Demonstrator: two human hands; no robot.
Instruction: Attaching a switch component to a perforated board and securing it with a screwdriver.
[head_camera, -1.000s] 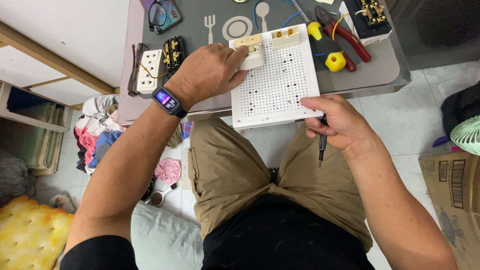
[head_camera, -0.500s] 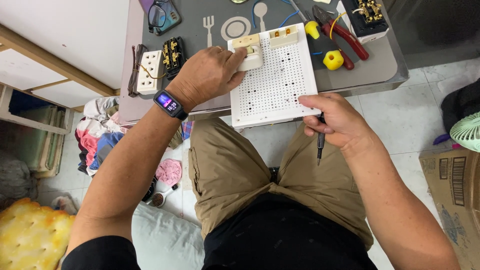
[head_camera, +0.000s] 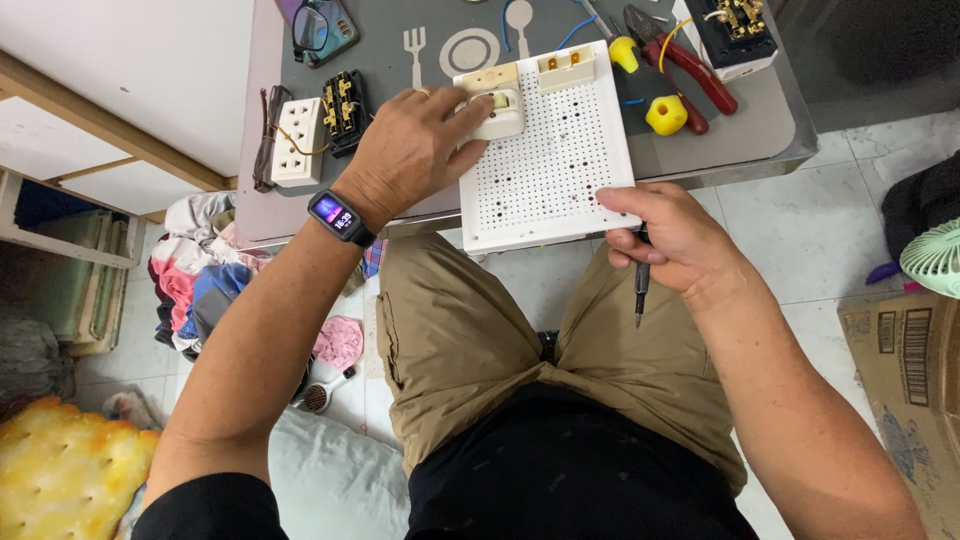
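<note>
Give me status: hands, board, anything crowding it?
Left hand pressing cream socket piece on white perforated board. Right hand steadies board's near corner, screwdriver in grip, tip down. Pliers beside board, apart.

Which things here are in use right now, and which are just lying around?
In use: pegboard; cream socket under the left hand; screwdriver in the right hand.

Lying about: pliers; yellow-handled tool; white outlet; black part; glasses; fan; cardboard box.
</note>
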